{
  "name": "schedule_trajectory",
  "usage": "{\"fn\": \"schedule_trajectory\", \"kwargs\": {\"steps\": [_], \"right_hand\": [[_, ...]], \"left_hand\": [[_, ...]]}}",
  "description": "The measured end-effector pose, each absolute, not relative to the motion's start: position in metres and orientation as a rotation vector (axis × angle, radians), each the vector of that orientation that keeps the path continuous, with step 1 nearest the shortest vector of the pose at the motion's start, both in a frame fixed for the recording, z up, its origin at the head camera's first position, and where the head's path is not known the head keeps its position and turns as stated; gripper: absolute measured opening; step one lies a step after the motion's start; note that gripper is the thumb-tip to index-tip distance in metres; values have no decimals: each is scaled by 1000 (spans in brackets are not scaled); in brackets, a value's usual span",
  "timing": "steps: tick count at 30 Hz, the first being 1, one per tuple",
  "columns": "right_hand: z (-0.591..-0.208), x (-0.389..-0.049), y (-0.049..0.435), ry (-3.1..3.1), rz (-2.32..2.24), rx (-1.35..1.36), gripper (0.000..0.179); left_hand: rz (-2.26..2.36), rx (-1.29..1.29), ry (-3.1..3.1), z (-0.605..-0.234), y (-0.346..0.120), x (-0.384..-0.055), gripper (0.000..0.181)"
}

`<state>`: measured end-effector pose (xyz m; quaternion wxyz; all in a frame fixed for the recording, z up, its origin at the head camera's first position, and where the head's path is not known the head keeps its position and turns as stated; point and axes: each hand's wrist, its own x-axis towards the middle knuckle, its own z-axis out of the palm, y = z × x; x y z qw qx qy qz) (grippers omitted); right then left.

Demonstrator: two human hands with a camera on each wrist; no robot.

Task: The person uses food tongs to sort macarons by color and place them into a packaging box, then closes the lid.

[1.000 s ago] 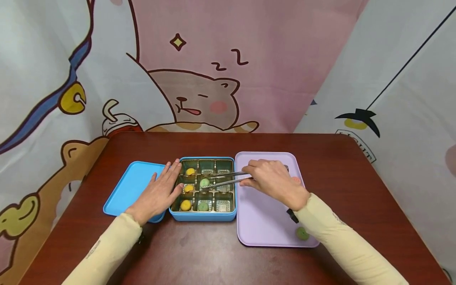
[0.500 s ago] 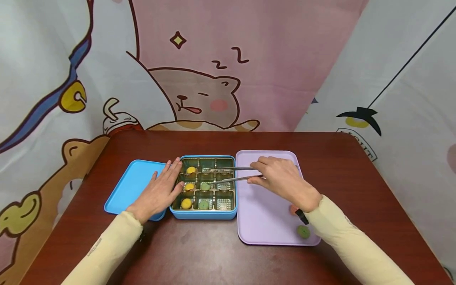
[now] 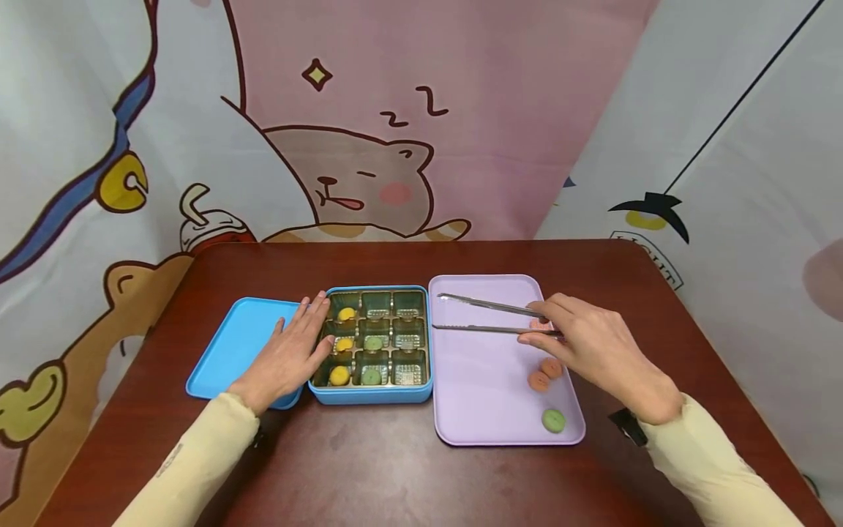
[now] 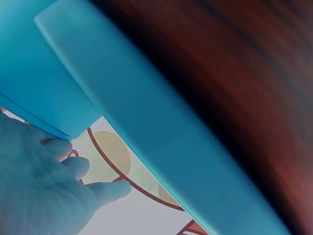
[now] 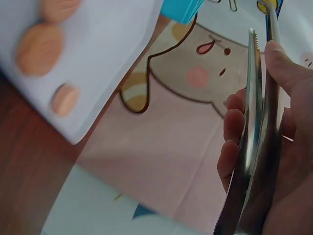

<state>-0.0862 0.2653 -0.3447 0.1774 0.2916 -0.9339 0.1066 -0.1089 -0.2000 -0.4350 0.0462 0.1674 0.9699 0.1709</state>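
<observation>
My left hand (image 3: 290, 355) has its fingers straight against the left side of a blue box (image 3: 369, 395). Inside is a gold divided insert; yellow round pieces (image 3: 339, 375) occupy its left column, and two green round pieces (image 3: 372, 342) lie in the middle column. My right hand (image 3: 593, 348) holds metal tongs (image 3: 487, 329) over the purple tray (image 3: 487, 410). The tongs' arms are spread, with nothing between their tips. Orange-pink round pieces (image 3: 538, 380) lie on the tray by that hand, one partly hidden under it. A green piece (image 3: 553, 420) sits at the tray's front right.
A blue lid (image 3: 240, 344) lies left of the box, partly under my left forearm and hand. Box and tray stand side by side on a brown wooden table (image 3: 369, 461). Behind the table hangs a cartoon-printed cloth (image 3: 500, 146).
The tongs have let go of a green piece in the box's centre compartment and opened. My right hand has drawn them right, over the tray. The left hand stays against the box.
</observation>
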Motion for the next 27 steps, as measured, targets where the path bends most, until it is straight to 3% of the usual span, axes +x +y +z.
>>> {"fn": "schedule_trajectory", "kwargs": {"steps": [6, 16, 27], "right_hand": [[-347, -64, 303, -2697, 347, 721, 37], [-352, -37, 351, -2837, 328, 554, 43], [-363, -30, 385, -2982, 304, 446, 48]], "left_hand": [[533, 503, 2937, -433, -200, -109, 72], [539, 491, 2935, -432, -200, -108, 73], [546, 498, 2929, -433, -200, -108, 72]]}}
